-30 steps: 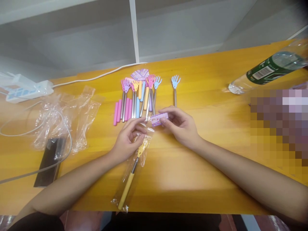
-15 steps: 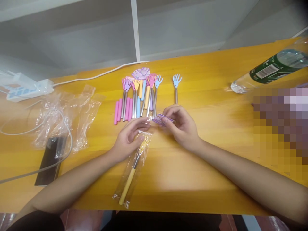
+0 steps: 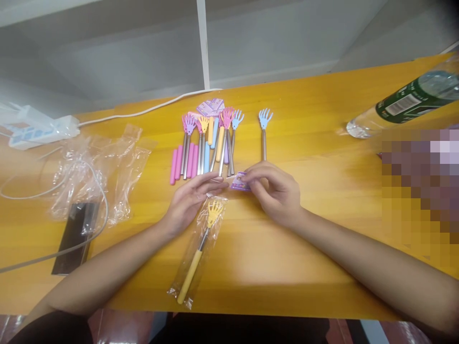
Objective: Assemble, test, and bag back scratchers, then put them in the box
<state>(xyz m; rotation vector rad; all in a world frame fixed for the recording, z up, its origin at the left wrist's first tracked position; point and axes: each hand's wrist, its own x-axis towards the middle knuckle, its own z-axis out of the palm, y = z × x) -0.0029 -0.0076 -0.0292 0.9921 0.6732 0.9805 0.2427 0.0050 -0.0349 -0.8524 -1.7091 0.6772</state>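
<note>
My right hand (image 3: 276, 193) pinches a small purple printed card (image 3: 239, 182) between thumb and fingertips. My left hand (image 3: 188, 200) has its fingers stretched out toward the card, just above the mouth of a clear plastic bag (image 3: 210, 239). Inside that bag lies a back scratcher (image 3: 194, 270) with a yellow claw head and yellow handle, slanting toward the table's front edge. Beyond my right hand rests a blue-headed back scratcher (image 3: 264, 129). Farther back, past my left fingers, is a group of metal-shafted scratchers (image 3: 227, 119) with pink, purple, yellow and blue heads, beside loose pink handle sleeves (image 3: 178, 162).
Several purple cards (image 3: 211, 107) lie behind the scratchers. Clear bags (image 3: 125, 181), a dark phone (image 3: 75, 234) and a white power strip (image 3: 43, 126) with cables are at left. A green-labelled water bottle (image 3: 401, 102) lies at right, near a pixelated area.
My left thumb has come off the top of the bagged yellow scratcher, and the fingers have straightened. The card in my right hand has turned to lie flatter.
</note>
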